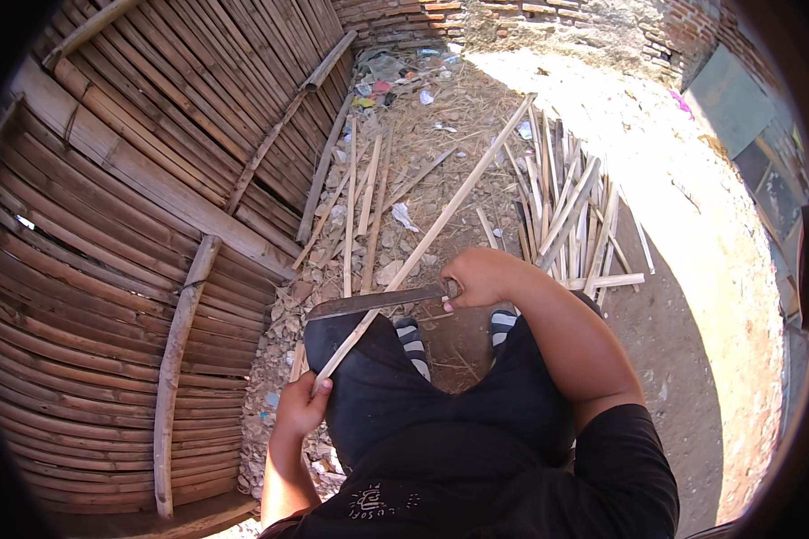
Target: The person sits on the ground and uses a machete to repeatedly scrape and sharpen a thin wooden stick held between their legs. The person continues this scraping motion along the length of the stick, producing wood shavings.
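My left hand is closed around the near end of a long pale bamboo strip, beside my left thigh. The strip slants away to the far right, its far end beyond my feet. In my right hand is the handle of a machete, whose dark, broad blade points left. The blade lies across the strip just above my left knee and appears to touch it. Most of the handle is hidden by my fingers.
Many split bamboo strips lie piled ahead on the right. More strips lie on the stony ground at left. A bamboo slat wall rises close on my left. A brick wall and scattered litter are at the far end.
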Motion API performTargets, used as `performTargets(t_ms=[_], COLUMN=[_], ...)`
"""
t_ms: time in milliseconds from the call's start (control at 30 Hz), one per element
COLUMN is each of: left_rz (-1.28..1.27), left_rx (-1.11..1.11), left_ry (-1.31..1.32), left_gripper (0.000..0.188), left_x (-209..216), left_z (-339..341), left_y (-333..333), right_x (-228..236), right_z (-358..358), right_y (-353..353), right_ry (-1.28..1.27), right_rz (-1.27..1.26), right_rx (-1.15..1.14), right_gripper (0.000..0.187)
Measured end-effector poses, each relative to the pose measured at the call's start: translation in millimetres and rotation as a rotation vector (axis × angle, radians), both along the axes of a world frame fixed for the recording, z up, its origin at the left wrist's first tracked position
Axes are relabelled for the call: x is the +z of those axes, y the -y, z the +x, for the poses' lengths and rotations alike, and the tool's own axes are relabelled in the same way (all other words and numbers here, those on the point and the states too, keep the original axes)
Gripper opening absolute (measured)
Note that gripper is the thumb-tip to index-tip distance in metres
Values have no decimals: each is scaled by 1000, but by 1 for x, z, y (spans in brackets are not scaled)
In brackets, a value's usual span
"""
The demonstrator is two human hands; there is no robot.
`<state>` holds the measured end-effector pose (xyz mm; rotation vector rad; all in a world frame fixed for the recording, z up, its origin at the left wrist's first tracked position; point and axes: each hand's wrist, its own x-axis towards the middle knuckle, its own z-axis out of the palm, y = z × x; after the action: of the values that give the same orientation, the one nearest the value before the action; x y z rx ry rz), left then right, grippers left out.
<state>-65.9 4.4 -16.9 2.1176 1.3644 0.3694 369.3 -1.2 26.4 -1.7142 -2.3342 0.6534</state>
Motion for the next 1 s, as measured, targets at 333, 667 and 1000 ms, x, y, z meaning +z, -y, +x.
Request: performTargets(t_ms=[333, 667, 1000], left_rz=[0, 34, 140], left_rx=[-9, 7, 0], left_ry=[-22, -51, -99], left_gripper=[55, 53, 49], left_x=[-4, -1, -1], left_z=[0, 1, 8], left_y=[-3, 1, 4], right_x=[3, -1, -4], right_z=[81, 9, 99], right_y=[1, -2, -4], right_ry=[-178, 0, -228], right_rz=[126, -11, 77], right_rx=[-684, -33, -785], right_gripper=[60, 54, 66])
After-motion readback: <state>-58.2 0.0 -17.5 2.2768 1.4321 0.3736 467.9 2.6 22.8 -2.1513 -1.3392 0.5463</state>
